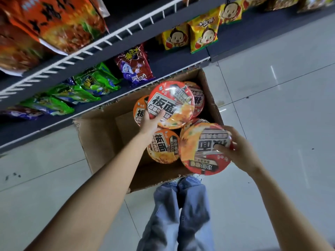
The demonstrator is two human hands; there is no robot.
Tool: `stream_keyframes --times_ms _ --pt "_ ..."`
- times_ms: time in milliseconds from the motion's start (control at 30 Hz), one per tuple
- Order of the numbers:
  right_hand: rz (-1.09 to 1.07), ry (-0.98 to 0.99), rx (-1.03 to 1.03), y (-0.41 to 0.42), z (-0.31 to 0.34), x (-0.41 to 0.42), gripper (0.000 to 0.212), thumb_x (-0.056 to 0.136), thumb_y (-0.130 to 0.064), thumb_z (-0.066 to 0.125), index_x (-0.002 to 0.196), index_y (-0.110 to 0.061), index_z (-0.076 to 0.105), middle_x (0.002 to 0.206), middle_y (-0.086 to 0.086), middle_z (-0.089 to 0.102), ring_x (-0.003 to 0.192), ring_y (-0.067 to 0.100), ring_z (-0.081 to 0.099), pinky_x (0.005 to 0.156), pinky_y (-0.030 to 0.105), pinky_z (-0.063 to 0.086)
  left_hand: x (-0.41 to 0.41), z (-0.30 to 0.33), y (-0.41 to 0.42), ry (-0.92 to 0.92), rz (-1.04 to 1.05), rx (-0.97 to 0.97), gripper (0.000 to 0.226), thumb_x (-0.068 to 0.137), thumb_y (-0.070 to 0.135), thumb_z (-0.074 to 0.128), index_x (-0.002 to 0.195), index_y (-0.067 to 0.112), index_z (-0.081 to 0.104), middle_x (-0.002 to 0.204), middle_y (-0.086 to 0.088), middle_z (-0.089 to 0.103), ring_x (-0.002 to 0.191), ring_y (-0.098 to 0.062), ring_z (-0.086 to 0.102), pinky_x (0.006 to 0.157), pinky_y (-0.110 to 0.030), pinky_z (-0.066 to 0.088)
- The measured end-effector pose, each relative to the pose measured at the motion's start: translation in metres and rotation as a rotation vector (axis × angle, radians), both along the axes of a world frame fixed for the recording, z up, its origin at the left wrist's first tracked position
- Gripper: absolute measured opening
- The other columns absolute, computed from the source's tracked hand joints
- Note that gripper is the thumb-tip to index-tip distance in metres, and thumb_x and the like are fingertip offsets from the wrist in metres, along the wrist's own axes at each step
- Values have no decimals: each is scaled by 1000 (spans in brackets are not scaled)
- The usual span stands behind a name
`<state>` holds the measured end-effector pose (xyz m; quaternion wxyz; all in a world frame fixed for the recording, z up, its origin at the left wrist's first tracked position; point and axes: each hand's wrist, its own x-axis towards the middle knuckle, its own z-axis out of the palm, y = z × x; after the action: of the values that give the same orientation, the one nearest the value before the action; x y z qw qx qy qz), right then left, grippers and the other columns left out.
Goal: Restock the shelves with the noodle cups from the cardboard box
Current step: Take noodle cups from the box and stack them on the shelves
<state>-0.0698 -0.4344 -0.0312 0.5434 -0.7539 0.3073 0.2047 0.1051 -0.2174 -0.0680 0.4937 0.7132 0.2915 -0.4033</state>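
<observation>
right hand (239, 149) grips red noodle cup (205, 149) | left hand (151, 122) grips another cup (171, 104) | over cardboard box (101, 142)

"板面" on noodle cup lids (170, 104)

Flat green plastic snack bags (85, 87) lay in an overlapping row on a dark lower ledge, and a maroon-and-purple foil bag (135, 67) stood just beside them. Farther along, yellow packets printed with a cartoon child's face (203, 36) leaned in a line. Large orange noodle packs (54, 20) hung above behind a white wire rail (101, 42). Pale glossy floor tiles (272, 87) spread below, with blue denim trouser legs (181, 214) near the bottom edge.
</observation>
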Motion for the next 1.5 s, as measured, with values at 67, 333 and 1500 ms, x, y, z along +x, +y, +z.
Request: stream_keyframes --times_ms 67,333,1500 --pt "-285 -54 262 -1 33 -7 48 79 -8 73 112 -37 54 90 -5 73 84 20 69 65 33 57 -2 15 18 -19 -75 51 60 77 43 73 127 24 47 126 -5 59 109 -24 60 94 -49 50" --pt "-477 -249 380 16 206 22 46 76 -19 70 116 -31 52 94 1 71 82 17 70 59 32 57 -31 172 25 -200 -466 -102 85 65 55 67 138 30 34 104 18 59 90 -3 63 64 -26 57" --pt "51 -976 -78 -66 701 111 83 68 -43 74 137 -36 27 131 -16 51 116 6 57 94 34 51 10 754 -40 -1169 -776 115 109 49 73 65 138 54 4 125 35 34 116 3 41 85 -12 35"
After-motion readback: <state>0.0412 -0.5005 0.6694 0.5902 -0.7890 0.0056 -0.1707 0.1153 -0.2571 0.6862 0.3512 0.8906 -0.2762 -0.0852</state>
